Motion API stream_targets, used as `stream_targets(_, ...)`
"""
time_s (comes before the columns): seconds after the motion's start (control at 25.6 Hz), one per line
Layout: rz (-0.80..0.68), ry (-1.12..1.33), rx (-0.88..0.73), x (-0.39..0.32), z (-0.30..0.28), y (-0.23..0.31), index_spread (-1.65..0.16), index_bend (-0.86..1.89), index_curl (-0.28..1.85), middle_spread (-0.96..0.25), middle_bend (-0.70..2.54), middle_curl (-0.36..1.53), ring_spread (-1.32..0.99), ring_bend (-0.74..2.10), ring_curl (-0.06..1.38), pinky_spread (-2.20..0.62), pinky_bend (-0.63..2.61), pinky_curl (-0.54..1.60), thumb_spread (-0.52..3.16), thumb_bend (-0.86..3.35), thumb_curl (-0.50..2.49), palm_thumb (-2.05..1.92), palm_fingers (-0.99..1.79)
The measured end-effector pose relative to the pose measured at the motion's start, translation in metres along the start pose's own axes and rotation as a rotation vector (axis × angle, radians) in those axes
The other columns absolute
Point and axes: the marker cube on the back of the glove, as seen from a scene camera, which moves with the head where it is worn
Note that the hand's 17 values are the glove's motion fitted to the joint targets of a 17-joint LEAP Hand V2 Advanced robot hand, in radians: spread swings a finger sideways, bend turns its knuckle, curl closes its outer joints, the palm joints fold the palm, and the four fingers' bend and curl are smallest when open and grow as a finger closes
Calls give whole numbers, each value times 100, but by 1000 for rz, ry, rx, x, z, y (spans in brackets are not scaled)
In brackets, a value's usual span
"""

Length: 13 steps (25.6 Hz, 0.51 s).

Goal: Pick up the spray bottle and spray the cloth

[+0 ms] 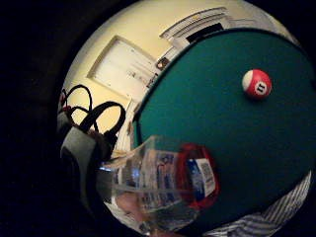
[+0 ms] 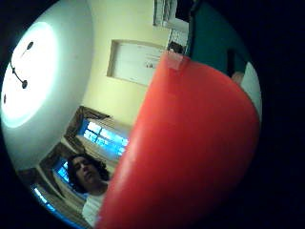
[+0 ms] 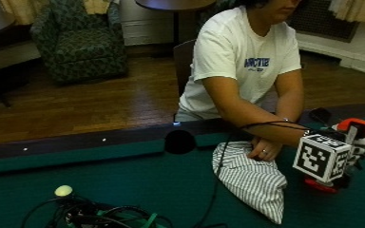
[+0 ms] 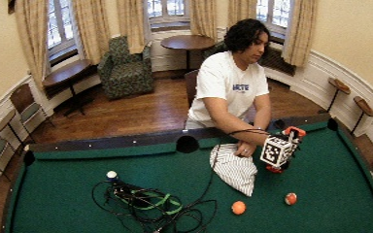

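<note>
A clear spray bottle (image 3: 353, 130) with an orange-red spray head and a red base stands upright just right of the striped cloth (image 3: 252, 178) on the green felt. My gloved right hand (image 3: 358, 151) grips it around the neck, partly hidden. Whether its base touches the felt I cannot tell. The bottle's clear body and red label band (image 1: 165, 182) lie close to the palm, and the red head (image 2: 190, 143) fills the thumb side view. The person's bare left hand (image 3: 264, 149) rests on the cloth's upper edge. The nozzle's direction is not visible.
A red-striped ball (image 4: 290, 198) and an orange ball (image 4: 238, 207) lie on the felt in front of the cloth. A white ball (image 4: 111, 174) and a tangle of cables (image 4: 147, 204) sit to the left. A side pocket (image 3: 180, 141) opens in the rail (image 3: 75, 142).
</note>
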Motion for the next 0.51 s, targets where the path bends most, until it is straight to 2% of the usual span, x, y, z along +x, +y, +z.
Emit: stream_targets(0.51, 10, -7, 46, 8, 24, -40, -24, 28, 63, -18, 62, 55, -21, 73, 49, -31, 47, 42, 48, -3, 89, 91, 139)
